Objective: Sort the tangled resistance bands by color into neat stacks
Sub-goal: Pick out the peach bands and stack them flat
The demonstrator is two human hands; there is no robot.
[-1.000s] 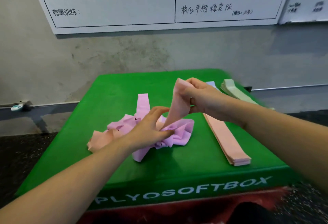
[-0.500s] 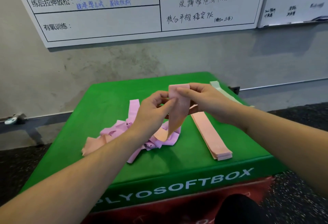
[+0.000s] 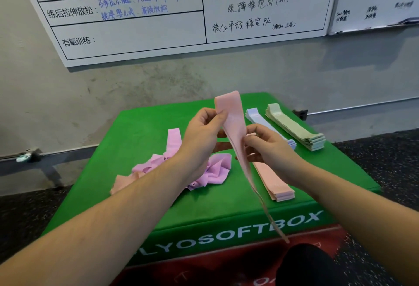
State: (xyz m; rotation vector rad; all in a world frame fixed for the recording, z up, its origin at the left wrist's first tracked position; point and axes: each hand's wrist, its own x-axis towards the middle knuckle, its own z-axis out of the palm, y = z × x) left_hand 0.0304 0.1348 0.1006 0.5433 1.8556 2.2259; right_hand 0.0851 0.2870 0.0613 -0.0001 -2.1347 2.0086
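While the left hand pinches the peach resistance band near its top and the right hand pinches it lower, flatten its length, then lay it squarely onto the peach stack just below the right hand.

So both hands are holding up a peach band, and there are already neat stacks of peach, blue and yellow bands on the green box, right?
Almost. In the head view both the left hand and right hand do hold the peach band, but the third stack is pale green, not yellow. The peach stack and blue stack lie on the green box.
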